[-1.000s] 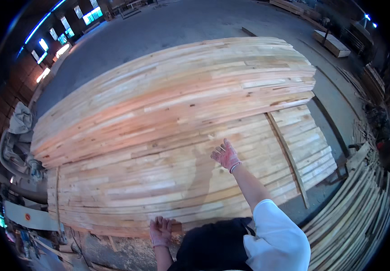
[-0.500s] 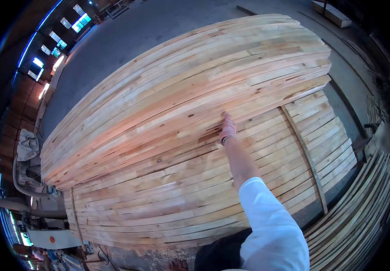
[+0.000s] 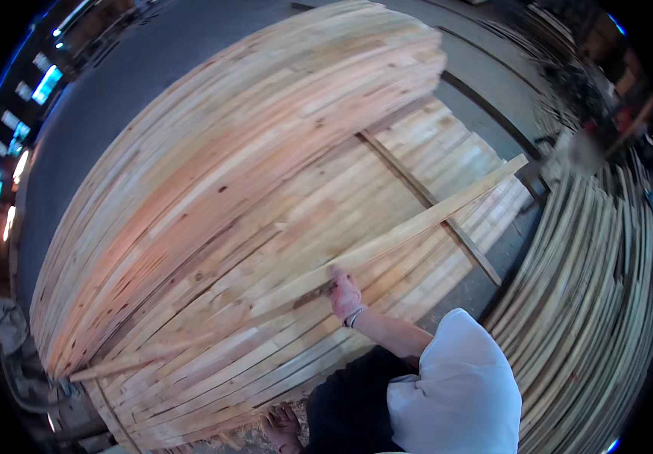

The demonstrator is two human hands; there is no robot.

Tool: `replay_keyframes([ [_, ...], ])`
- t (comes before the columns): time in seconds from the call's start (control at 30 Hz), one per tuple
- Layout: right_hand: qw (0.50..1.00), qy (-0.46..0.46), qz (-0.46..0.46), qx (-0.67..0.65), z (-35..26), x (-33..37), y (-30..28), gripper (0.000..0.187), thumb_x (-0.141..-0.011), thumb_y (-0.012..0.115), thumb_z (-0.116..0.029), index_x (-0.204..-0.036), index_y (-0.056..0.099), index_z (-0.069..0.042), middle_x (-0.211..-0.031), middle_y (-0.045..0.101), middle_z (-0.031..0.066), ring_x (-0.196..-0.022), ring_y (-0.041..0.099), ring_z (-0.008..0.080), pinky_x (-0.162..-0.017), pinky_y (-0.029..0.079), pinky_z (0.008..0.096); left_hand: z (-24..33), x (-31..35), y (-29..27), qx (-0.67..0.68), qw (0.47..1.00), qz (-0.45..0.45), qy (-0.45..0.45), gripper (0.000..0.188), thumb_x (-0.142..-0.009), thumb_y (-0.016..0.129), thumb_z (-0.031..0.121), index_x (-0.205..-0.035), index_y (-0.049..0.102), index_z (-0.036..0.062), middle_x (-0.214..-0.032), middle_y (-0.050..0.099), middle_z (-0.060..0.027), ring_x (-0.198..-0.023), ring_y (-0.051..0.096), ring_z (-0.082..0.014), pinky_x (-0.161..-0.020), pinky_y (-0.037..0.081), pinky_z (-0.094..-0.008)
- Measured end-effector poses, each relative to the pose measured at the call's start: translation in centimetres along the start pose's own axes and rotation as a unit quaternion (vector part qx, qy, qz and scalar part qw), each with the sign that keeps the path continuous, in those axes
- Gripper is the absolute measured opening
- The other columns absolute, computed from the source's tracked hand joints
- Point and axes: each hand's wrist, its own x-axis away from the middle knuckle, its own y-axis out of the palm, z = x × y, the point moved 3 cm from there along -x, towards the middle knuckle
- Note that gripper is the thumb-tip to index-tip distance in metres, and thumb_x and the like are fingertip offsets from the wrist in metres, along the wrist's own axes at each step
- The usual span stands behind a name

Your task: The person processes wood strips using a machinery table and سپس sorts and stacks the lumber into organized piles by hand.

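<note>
My right hand (image 3: 346, 295), in a pinkish work glove, is closed on the near edge of a long, pale wooden board (image 3: 417, 224) around its middle. The board lies slantwise over the lower layer of boards (image 3: 326, 227), and its right end crosses a thin wooden strip (image 3: 394, 169). A dark shadow shows under it beside my fingers. The fingertips are partly hidden and slightly blurred. My left hand is not in view.
Beyond the held board rises a higher stack of boards (image 3: 228, 151). Many narrow strips (image 3: 584, 280) lie in a bundle at the right. A second cross strip (image 3: 110, 416) lies at the lower left. A bare foot (image 3: 284, 427) stands at the near edge, on debris.
My right hand has drawn back from the higher stack toward me, and a long board now lies over the lower layer in its grip. The whole view has turned and shifted.
</note>
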Motion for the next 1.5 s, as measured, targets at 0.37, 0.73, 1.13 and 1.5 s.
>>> replay_keyframes([
  [0.37, 0.608, -0.208, -0.339, 0.687, -12.4, 12.4, 1.1, 0.044, -0.085, 0.062, -0.029, -0.121, 0.054, -0.006, -0.108, 0.063, 0.0117, -0.096, 0.06, 0.0247, -0.082, 0.047, 0.0365, -2.5, -2.3, 7.4, -0.132, 0.978, -0.144, -0.069, 0.027, -0.092, 0.05, 0.034, -0.111, 0.052, 0.0154, -0.116, 0.054, -0.0059, -0.107, 0.052, -0.0281, -0.092, 0.045, -0.0485],
  [0.73, 0.105, -0.3, -0.2, 0.927, -21.4, 13.2, -5.2, 0.053, -0.07, 0.069, -0.018, -0.119, 0.051, -0.008, -0.097, 0.061, 0.0147, -0.092, 0.059, 0.0311, -0.086, 0.045, 0.0421, -2.6, 0.1, 9.1, 0.064, 0.97, -0.218, -0.082, 0.055, -0.089, 0.052, 0.047, -0.122, 0.048, 0.0026, -0.114, 0.057, -0.0144, -0.097, 0.056, -0.0321, -0.091, 0.046, -0.048],
  [1.13, 0.114, -0.002, -0.277, 0.954, -17.4, 23.8, -15.5, 0.05, -0.077, 0.052, -0.025, -0.121, 0.056, 0.0, -0.113, 0.059, 0.026, -0.11, 0.055, 0.0389, -0.096, 0.043, 0.0406, 0.5, 7.7, 5.4, 0.149, 0.947, -0.269, -0.091, 0.044, -0.093, 0.046, 0.049, -0.116, 0.052, 0.0121, -0.103, 0.061, -0.0074, -0.098, 0.059, -0.0273, -0.089, 0.046, -0.0504],
  [1.5, 0.033, -0.078, -0.295, 0.952, -15.9, 13.8, -27.6, 0.064, -0.073, 0.059, -0.037, -0.128, 0.051, -0.005, -0.119, 0.057, 0.0238, -0.111, 0.056, 0.0346, -0.095, 0.043, 0.0416, 1.2, 10.8, -12.4, 0.166, 0.908, -0.375, -0.092, 0.024, -0.089, 0.058, 0.024, -0.104, 0.059, 0.0047, -0.098, 0.063, -0.0107, -0.1, 0.059, -0.0273, -0.091, 0.047, -0.0456],
])
